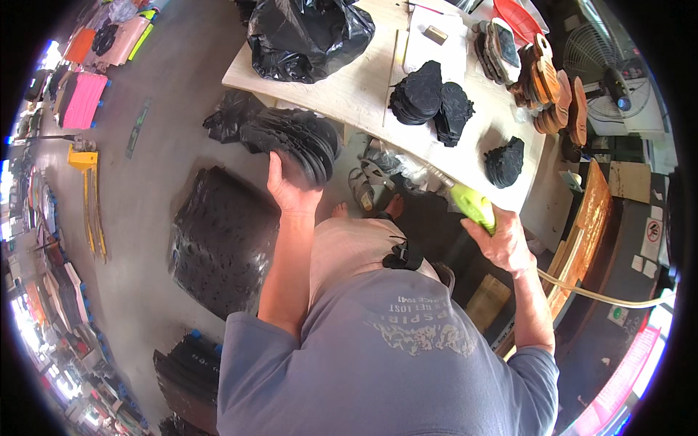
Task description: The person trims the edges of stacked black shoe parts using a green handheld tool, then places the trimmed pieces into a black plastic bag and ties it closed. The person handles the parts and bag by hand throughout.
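Observation:
My left hand [297,190] grips a thick stack of thin black sole-shaped pieces [294,142], fanned out slightly, beside the table's near left edge. Crumpled black plastic [234,116] lies right behind the stack. In my right hand [507,245] is a green air blow gun [474,206], its thin metal nozzle pointing left toward the stack. A pale hose [596,294] runs off to the right from behind my wrist. On the table [356,102] are two touching piles of similar black pieces [416,94] and another black pile [504,163] near the right corner.
A black plastic bag [309,40] covers the table's back left. Brown sole-shaped pieces [547,80] and a phone [504,40] sit back right, near a fan [607,73]. Textured black sheets [218,243] lie on the floor at left; a sandal [362,190] is below the table.

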Available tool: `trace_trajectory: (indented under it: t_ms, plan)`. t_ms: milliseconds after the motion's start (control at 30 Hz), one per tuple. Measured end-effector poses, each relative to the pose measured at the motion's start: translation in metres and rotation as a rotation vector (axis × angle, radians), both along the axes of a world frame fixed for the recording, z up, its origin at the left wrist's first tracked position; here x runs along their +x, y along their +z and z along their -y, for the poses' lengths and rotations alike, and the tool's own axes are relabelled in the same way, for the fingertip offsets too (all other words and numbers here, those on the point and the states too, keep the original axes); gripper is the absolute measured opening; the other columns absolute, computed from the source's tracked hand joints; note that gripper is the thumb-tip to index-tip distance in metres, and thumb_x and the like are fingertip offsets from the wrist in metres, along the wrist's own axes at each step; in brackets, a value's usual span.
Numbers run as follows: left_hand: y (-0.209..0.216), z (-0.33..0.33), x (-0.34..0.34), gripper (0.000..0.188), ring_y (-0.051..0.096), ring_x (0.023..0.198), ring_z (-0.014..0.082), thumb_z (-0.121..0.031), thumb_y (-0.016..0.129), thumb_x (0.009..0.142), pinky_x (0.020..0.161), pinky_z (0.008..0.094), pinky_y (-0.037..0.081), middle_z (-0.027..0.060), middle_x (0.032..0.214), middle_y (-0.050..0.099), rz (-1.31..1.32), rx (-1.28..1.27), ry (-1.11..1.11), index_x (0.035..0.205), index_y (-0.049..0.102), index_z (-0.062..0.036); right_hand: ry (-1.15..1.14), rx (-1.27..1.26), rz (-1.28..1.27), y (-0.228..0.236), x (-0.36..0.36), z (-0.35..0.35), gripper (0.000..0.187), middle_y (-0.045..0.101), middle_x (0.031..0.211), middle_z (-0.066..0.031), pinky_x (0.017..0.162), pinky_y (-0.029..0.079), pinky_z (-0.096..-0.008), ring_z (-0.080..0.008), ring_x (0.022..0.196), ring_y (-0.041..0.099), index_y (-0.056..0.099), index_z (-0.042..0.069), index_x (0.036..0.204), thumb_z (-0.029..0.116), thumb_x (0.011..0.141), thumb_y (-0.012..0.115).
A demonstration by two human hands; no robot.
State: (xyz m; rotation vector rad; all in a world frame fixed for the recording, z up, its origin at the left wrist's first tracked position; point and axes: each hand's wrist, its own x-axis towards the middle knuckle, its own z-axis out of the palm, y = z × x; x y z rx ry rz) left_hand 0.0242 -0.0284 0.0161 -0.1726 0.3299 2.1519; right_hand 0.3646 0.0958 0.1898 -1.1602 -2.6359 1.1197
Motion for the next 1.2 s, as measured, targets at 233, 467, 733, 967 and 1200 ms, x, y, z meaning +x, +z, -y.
trace_trajectory:
  t_ms: [233,467,733,967,1200]
  plan:
    - [0.003,-0.008,0.007,0.060,0.051,0.141,0.0334,-0.047,0.067,0.098,0.121,0.0649,0.031,0.0073,0.152,0.057,0.055,-0.115,0.003,0.149,0.055,-0.0182,-0.054,-0.046,-0.009,-0.003,0.011,-0.001,0.028,0.072,0.090,-0.0203,0.074,0.056,-0.0430,-0.0389,0.081,0.071,0.071,0.003,0.114,0.016,0.091,0.078]
    - [0.001,-0.008,0.020,0.058,0.055,0.136,0.0334,-0.044,0.067,0.098,0.119,0.0496,0.040,0.0094,0.146,0.061,-0.043,0.090,-0.094,0.145,0.058,-0.0101,-0.006,0.164,-0.059,-0.008,0.014,-0.001,0.023,0.069,0.082,-0.0186,0.070,0.054,-0.0442,-0.0405,0.074,0.067,0.070,0.001,0.104,0.014,0.088,0.080]
    - [0.012,0.039,-0.025,0.083,0.066,0.115,0.0234,-0.018,0.086,0.078,0.098,0.0380,0.053,0.0169,0.132,0.066,-0.852,-0.645,-0.729,0.148,0.049,0.0067,0.050,-0.042,0.152,0.027,0.023,-0.028,0.032,0.071,0.086,-0.0221,0.071,0.054,-0.0433,-0.0411,0.075,0.068,0.072,0.002,0.115,0.012,0.086,0.079]
    - [0.014,0.043,-0.001,0.067,0.064,0.119,0.0308,-0.028,0.087,0.074,0.102,0.0387,0.049,0.0162,0.126,0.069,-1.645,-0.521,-1.293,0.132,0.064,-0.0023,0.278,-0.063,0.298,0.030,-0.003,-0.033,0.030,0.068,0.083,-0.0241,0.073,0.051,-0.0474,-0.0442,0.078,0.065,0.069,0.000,0.109,0.016,0.085,0.078]
    - [-0.003,0.060,-0.003,0.085,0.057,0.130,0.0243,-0.016,0.083,0.074,0.113,0.0360,0.043,0.0121,0.140,0.063,-0.757,-0.436,-0.800,0.152,0.052,-0.0028,0.247,-0.020,0.194,0.012,-0.010,-0.021,0.024,0.067,0.081,-0.0228,0.067,0.050,-0.0471,-0.0442,0.074,0.064,0.067,0.000,0.101,0.016,0.087,0.078]
